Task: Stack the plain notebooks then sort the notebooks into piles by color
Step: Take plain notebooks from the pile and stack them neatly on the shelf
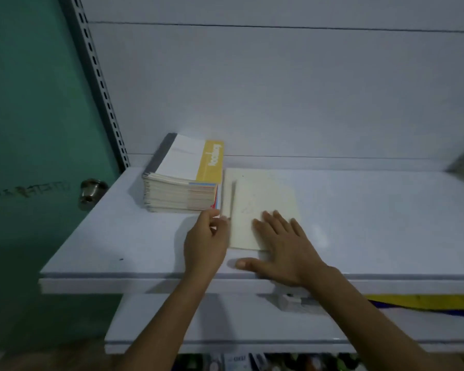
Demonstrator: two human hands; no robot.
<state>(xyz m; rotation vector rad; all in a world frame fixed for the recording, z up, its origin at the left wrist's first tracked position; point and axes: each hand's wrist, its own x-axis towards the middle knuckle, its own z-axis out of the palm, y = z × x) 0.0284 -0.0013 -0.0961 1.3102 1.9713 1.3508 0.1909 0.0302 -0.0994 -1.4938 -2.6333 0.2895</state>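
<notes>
Shelf (373, 210): plain notebooks (257, 199), flat, just right of the printed stack (182, 183). Right hand (281, 247), fingers spread, presses them steady; left hand (206, 239) pinches their left edge, apparently to square the pile.

The stack of notebooks (182, 183) sits on the shelf (373, 223), toward its left end and near its back edge. Just right of the stack, the single notebook (260, 199) lies flat on a lower notebook (228, 194), which protrudes along its left side. The left hand (206, 242) is at the stack's near right corner. The right hand (281, 250) rests flat on the single notebook's near right corner, thumb on the shelf by the front edge. A lower shelf (198, 325) lies beneath. A door (38, 129) stands left of both.
</notes>
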